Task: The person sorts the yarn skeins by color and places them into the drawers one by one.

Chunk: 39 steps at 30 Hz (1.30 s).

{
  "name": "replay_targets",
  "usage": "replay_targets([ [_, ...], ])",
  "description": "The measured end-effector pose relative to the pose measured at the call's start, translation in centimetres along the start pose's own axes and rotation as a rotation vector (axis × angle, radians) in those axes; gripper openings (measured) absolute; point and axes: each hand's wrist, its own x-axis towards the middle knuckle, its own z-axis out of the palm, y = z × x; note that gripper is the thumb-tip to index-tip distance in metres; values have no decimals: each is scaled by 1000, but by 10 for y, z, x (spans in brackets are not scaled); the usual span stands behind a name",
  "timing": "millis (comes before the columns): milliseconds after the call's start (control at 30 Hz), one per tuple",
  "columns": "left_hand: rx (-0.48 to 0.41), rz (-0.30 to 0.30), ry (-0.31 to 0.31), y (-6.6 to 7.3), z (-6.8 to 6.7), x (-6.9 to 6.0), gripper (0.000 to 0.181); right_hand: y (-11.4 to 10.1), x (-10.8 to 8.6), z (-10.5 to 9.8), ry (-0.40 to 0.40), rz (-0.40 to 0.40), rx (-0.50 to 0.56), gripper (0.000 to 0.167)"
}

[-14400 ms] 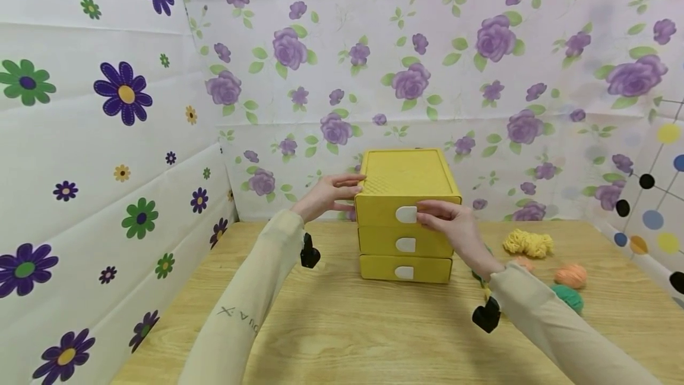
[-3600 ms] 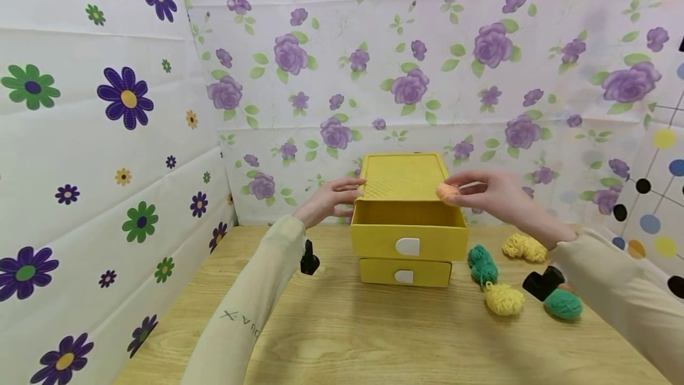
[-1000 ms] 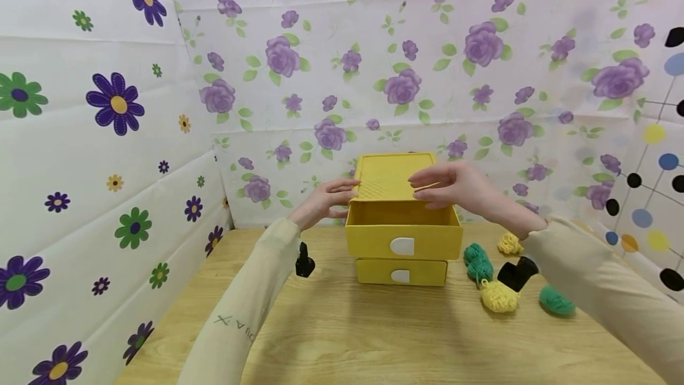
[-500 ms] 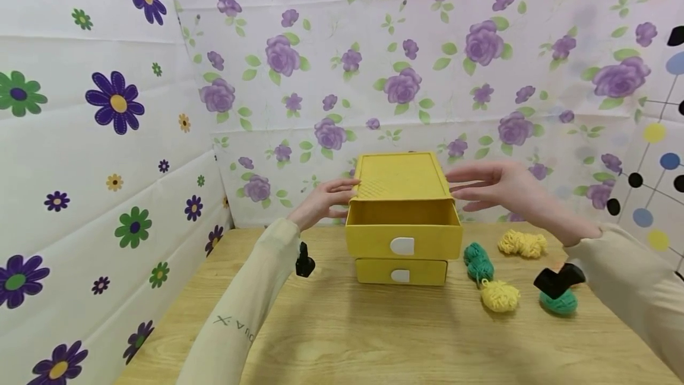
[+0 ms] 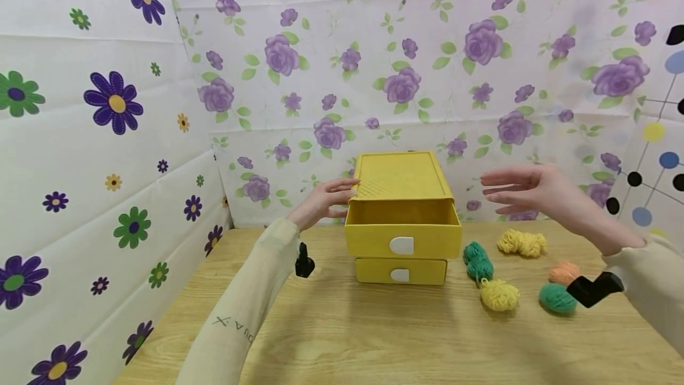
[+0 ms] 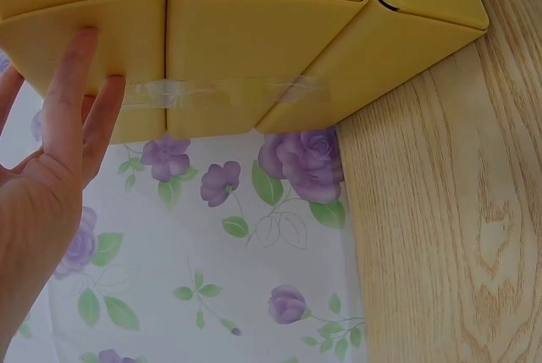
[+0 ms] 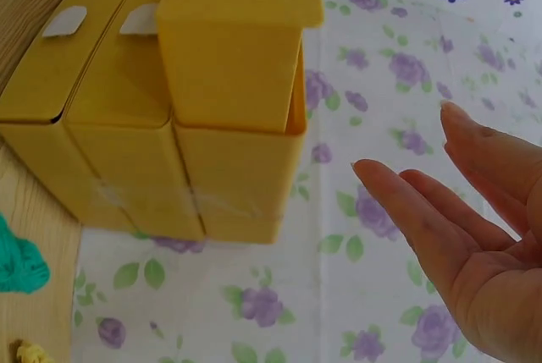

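A yellow cabinet of stacked drawers (image 5: pixel 401 174) stands on the table, its top drawer (image 5: pixel 374 241) pulled out. The drawer's floor is hidden behind its front. My left hand (image 5: pixel 319 204) touches the cabinet's left side with extended fingers; the left wrist view shows fingertips (image 6: pixel 110 88) against the yellow wall. To the right of the cabinet, my right hand (image 5: pixel 534 192) is in the air, its fingers loosely extended and nothing between them. In the right wrist view that hand (image 7: pixel 483 236) is apart from the cabinet (image 7: pixel 233 177).
Several small yarn skeins lie right of the cabinet: a green one (image 5: pixel 478 261), a yellow one (image 5: pixel 499 296), another yellow one (image 5: pixel 522 243), an orange one (image 5: pixel 564 273) and a second green one (image 5: pixel 557 299). Flowered sheets (image 5: pixel 299 106) stand behind and at the left.
The top drawer has come out since the earliest frame. My right hand held an orange yarn skein, then was over the drawer without visible yarn; it has moved right. My left hand stays put.
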Motion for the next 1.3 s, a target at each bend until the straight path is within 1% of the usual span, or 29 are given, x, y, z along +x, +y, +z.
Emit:
replay_targets([
  [100, -1, 3, -1, 0, 0, 0, 40, 6, -6, -5, 9, 31, -35, 41],
  [233, 6, 8, -1, -1, 0, -1, 40, 15, -14, -11, 30, 82, -10, 45],
  [333, 11, 8, 0, 0, 0, -1, 40, 22, -20, -17, 28, 87, -7, 44],
  [467, 14, 4, -2, 0, -1, -1, 41, 34, -28, -24, 43, 82, -67, 42],
  [567, 15, 3, -11, -1, -1, -1, 42, 43, -34, -28, 80, 112, -112, 42],
  [667, 20, 8, -20, -1, -2, -1, 43, 53, -39, -31, 112, 161, -141, 44],
  [767, 25, 12, -20, 0, -1, -1, 42, 62, -43, -35, 140, 188, -127, 45],
  [1000, 21, 9, -10, 2, 0, -3, 42, 88, -53, -45, 150, 202, -111, 42],
  [1067, 18, 9, -17, 5, 2, -4, 43, 96, -56, -48, 161, 211, -131, 43],
  [1167, 16, 6, -35, 11, 4, -8, 45, 107, -59, -50, 172, 243, -187, 46],
  [1233, 13, -2, -42, 16, 5, -11, 46, 115, -62, -51, 161, 257, -217, 49],
  [1300, 13, -9, -48, 18, 6, -12, 46, 122, -63, -53, 150, 279, -226, 52],
])
